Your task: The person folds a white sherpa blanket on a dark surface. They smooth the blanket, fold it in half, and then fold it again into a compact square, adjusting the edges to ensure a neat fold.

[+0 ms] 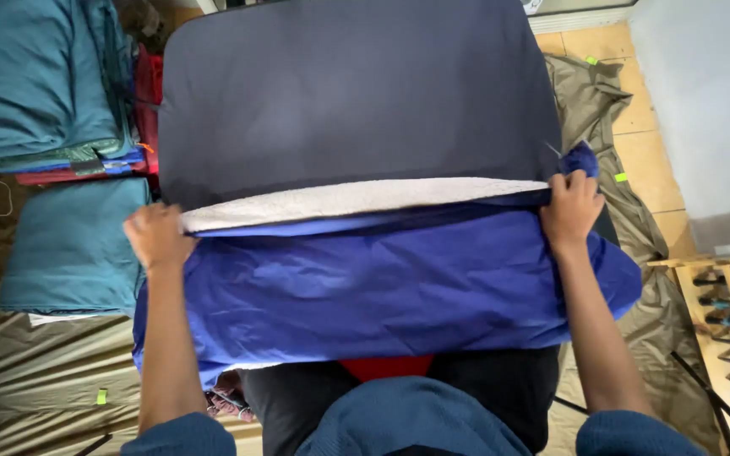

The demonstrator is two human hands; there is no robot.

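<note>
While the dark navy cushion (356, 93) lies flat across the middle of the view, both hands clamp the bright blue cover (382, 287) along the cushion's near edge. The left hand (155, 236) is fisted on the cover's left corner, the right hand (571, 207) pinches bunched blue fabric at the right corner. A strip of white fleece lining (356, 201) shows between cushion and cover. Left of the cushion sits a stack of folded teal cloth (40, 76); right of it, a wooden rack (724, 295).
</note>
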